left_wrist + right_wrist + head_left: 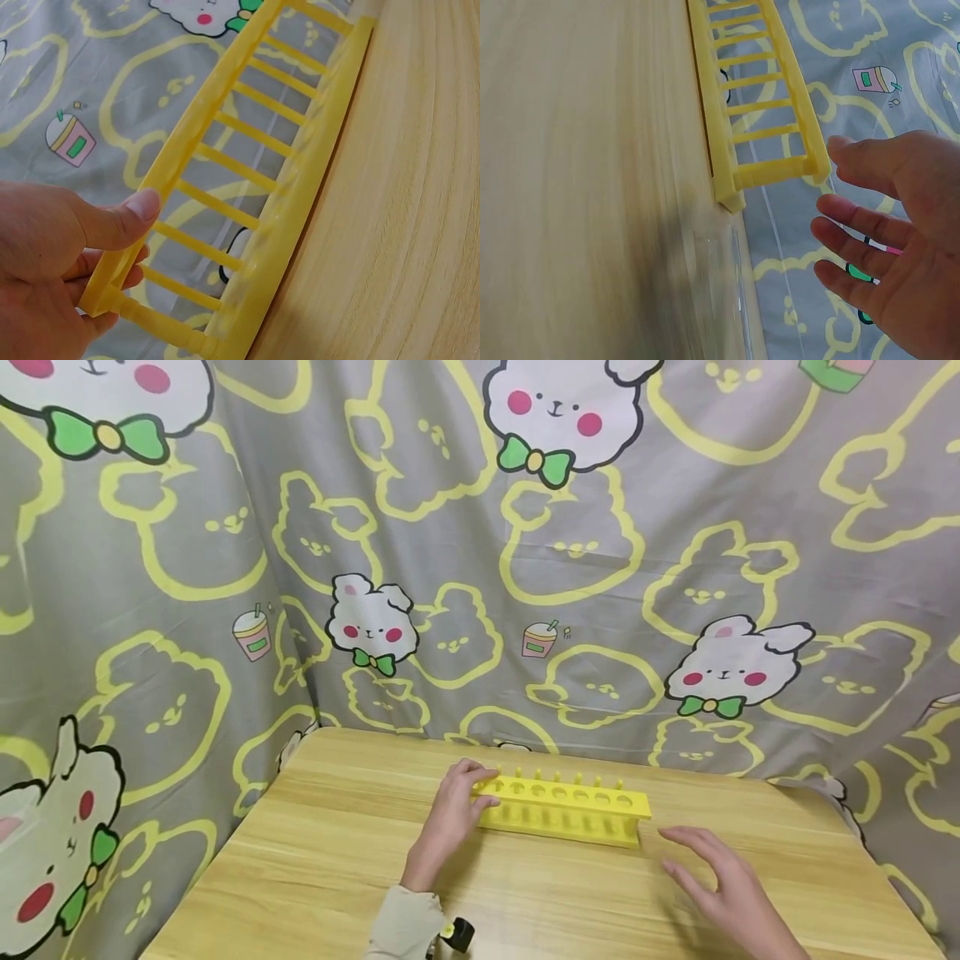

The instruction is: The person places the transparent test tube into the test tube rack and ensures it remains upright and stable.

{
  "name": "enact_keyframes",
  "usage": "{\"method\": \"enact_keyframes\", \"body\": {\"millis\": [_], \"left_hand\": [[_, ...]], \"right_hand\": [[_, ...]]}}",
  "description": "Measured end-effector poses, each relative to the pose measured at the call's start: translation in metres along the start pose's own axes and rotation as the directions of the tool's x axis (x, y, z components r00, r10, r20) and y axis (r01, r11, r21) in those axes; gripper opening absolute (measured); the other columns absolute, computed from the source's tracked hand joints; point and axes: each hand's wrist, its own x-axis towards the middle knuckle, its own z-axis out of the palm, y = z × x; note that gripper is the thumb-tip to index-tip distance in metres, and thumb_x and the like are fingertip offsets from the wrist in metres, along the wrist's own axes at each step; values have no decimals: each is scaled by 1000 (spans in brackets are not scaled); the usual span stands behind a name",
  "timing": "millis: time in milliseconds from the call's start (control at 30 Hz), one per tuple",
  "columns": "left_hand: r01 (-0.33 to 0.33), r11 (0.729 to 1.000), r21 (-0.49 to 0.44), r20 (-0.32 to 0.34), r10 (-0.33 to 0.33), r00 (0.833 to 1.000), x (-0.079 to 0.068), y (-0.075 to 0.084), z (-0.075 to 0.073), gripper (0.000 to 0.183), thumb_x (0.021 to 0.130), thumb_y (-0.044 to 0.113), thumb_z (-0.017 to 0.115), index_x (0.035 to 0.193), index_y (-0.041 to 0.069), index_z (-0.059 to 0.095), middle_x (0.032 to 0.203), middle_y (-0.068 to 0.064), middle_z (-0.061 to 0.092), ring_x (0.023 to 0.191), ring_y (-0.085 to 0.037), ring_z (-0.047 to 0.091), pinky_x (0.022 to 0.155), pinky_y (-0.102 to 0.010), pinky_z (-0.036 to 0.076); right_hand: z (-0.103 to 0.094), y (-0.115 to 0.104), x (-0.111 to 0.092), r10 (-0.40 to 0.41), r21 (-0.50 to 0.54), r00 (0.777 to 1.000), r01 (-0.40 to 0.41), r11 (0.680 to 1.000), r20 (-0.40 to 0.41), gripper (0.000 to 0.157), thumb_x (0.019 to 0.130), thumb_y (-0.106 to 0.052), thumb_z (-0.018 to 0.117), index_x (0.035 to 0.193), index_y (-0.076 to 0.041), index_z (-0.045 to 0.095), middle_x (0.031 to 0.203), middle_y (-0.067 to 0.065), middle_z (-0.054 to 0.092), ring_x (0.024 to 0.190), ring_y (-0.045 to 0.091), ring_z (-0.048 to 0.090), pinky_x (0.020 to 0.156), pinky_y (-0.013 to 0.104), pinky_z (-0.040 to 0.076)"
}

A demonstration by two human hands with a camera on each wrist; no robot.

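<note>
Pinching the left end of a yellow test-tube rack [567,807], the left hand [452,806] appears in the head view with the rack stretching away to the right of its grip, upright on the wooden table [315,877]. Behind the row of round holes rises a line of pegs [557,776]. Past the rack's far end, the right hand [723,885] has its fingers spread around nothing, near that end but apart from it. Behind both hands hangs a rabbit-print curtain [442,552].

In the left wrist view, the thumb lies on the near side of the upper plate and fingers show on its other side; the crossbars and lower plate run away from the pinch. To steady the rack well, this hold should be light, with the base flat, since a pinch at one end could let the other swing.

In the right wrist view, the rack's free end is just beside the parted thumb and fingers. Nearer the table side of that hand is a see-through object [737,289], too faint to identify; the hand would best avoid brushing it.
</note>
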Motion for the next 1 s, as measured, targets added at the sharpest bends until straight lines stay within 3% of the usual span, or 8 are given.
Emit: {"method": "enact_keyframes", "body": {"millis": [67, 200, 300, 467, 600, 700, 833, 1000], "left_hand": [[3, 1000, 0, 0, -3, 1000, 0, -1, 0, 41, 79, 16, 76, 119, 10, 67, 110, -3, 57, 104, -20, 53, 88, -36, 48], [19, 1000, -1, 6, -18, 1000, 0, -1, 0, 42, 80, 16, 75, 120, 11, 66, 111, -3, 56, 105, -20, 52, 89, -36, 48], [26, 1000, -7, 16, -26, 1000, 0, -1, 0, 42, 80, 16, 75, 121, 11, 66, 111, -3, 56, 106, -20, 52, 89, -35, 48], [26, 1000, -16, 20, -26, 999, 0, -1, -1, 43, 80, 16, 75, 122, 11, 65, 111, -3, 56, 105, -20, 52, 88, -36, 48], [24, 1000, -12, 15, -24, 1000, 1, -1, -1, 43, 80, 17, 75, 121, 11, 66, 111, -2, 56, 105, -20, 52, 88, -36, 48], [12, 1000, -11, 13, -12, 1000, 1, -2, 0, 43, 80, 17, 75, 121, 11, 66, 111, -3, 56, 105, -20, 52, 88, -35, 48], [8, 1000, -10, 23, -8, 1000, 0, -2, 1, 43, 81, 18, 74, 122, 11, 65, 112, -2, 56, 105, -20, 52, 89, -35, 48], [13, 1000, -9, 20, -13, 1000, 0, -2, 1, 42, 81, 17, 74, 122, 11, 65, 111, -2, 55, 105, -20, 52, 88, -35, 48]], "right_hand": [[-1, 1, -4, 8, -19, 1000, -8, 1000, 13, 41, 79, -17, 78, 118, -19, 65, 114, -5, 62, 103, 14, 56, 85, 1, 33], [-5, 3, -10, 31, -47, 998, -28, 998, 58, 41, 80, -20, 77, 119, -23, 64, 113, -7, 61, 100, 18, 59, 78, 17, 49], [-9, 6, -14, 50, -71, 996, -44, 996, 79, 40, 80, -21, 78, 117, -25, 64, 110, -10, 61, 99, 15, 59, 74, 26, 52], [-11, 12, -23, 48, -103, 995, -39, 994, 83, 42, 76, -20, 81, 114, -27, 66, 107, -11, 62, 97, 8, 57, 76, 12, 45], [-10, 15, -29, 44, -113, 995, -33, 993, 90, 42, 74, -20, 82, 113, -24, 67, 106, -11, 63, 95, 9, 59, 72, 21, 51], [-10, 16, -33, 98, -118, 988, -84, 989, 118, 38, 76, -25, 80, 112, -21, 67, 106, -10, 62, 92, 12, 60, 68, 32, 53], [-10, 17, -38, 168, -130, 973, -148, 980, 157, 39, 76, -29, 80, 112, -19, 68, 104, -9, 62, 89, 15, 61, 64, 32, 53], [-8, 22, -44, 189, -146, 969, -166, 975, 161, 41, 72, -29, 83, 109, -19, 69, 99, -12, 62, 87, 13, 62, 63, 28, 52]]}}
